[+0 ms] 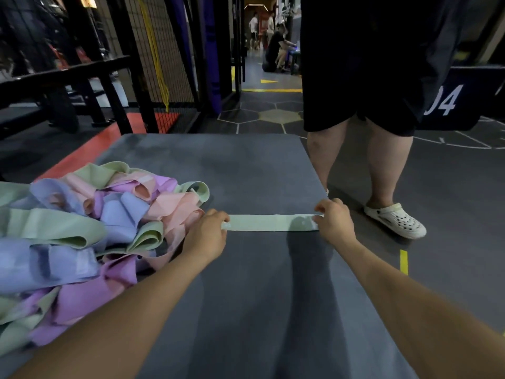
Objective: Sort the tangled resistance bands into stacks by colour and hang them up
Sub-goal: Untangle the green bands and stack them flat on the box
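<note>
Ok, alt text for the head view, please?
Both hands, left hand and right hand, hold a pale green band flat on a grey mat. A tangled pile of pastel bands lies left.

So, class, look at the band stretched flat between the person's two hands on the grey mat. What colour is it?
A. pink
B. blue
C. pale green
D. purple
C: the flat band held at its ends by the left hand and the right hand is pale green, apart from the tangled pile.

Matt woven-cloth green band [272, 222] lies on a matt, felt-like grey platform [246, 165].
</note>
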The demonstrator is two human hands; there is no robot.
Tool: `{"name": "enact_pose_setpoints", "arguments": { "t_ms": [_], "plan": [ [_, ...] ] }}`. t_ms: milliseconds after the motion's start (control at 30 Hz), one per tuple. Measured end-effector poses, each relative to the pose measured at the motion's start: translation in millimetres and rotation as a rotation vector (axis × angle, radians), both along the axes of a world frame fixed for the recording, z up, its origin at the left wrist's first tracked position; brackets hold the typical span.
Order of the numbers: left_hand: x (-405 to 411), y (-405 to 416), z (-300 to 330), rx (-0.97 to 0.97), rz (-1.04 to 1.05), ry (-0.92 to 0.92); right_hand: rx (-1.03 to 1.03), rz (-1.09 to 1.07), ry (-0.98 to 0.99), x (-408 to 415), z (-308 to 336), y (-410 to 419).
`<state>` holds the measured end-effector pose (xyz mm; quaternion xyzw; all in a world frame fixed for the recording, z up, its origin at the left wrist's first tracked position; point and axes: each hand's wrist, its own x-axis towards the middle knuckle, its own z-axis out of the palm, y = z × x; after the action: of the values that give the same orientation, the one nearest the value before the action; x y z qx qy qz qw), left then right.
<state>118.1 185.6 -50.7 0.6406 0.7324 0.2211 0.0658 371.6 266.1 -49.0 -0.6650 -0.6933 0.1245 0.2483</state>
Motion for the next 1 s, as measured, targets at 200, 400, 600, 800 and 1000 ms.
{"name": "enact_pose_setpoints", "arguments": {
  "t_ms": [200, 400, 600, 800, 1000],
  "plan": [
    [-48, -35, 20, 0.085, 0.031, 0.067, -0.042, 0.179, 0.087, -94, 21, -23],
    [-84, -57, 37, 0.132, 0.142, 0.153, -0.027, 0.380, 0.092, -162, 30, -46],
    [-135, -88, 36, 0.139, 0.177, 0.173, -0.042, 0.578, 0.031, -245, 30, -80],
    [-145, -100, 38, 0.135, 0.159, 0.123, -0.079, 0.521, -0.039, -270, 25, -89],
    [-147, -102, 43, 0.114, 0.150, 0.047, -0.030, 0.460, 0.030, -269, 41, -91]
  ]
}}
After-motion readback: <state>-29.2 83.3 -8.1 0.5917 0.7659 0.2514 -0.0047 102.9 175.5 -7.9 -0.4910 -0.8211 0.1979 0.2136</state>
